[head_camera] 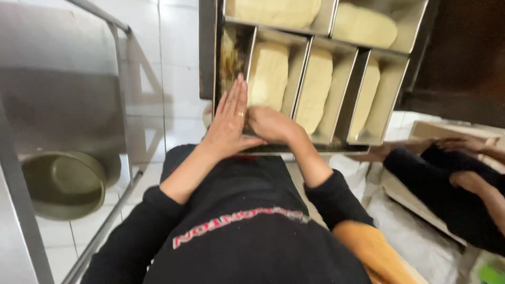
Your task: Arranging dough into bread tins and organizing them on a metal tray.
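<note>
Observing from my remote post, I note the left hand (pixel 230 117) flat, fingers straight and together, pressed against the leftmost compartment of the strapped loaf pan set (pixel 344 100). The right hand (pixel 269 125) is curled over the near rim, gripping the pan edge. Pale dough (pixel 268 73) sits in the neighbouring compartments (another pan set above). A green basin (pixel 63 181) lies well apart.

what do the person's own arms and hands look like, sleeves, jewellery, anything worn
Both arms wear black sleeves pushed up toward the elbows, leaving the forearms bare. The hands are bare, with no gloves. The left hand has a gold ring on one of its fingers. The right hand shows no ring or watch.
</note>
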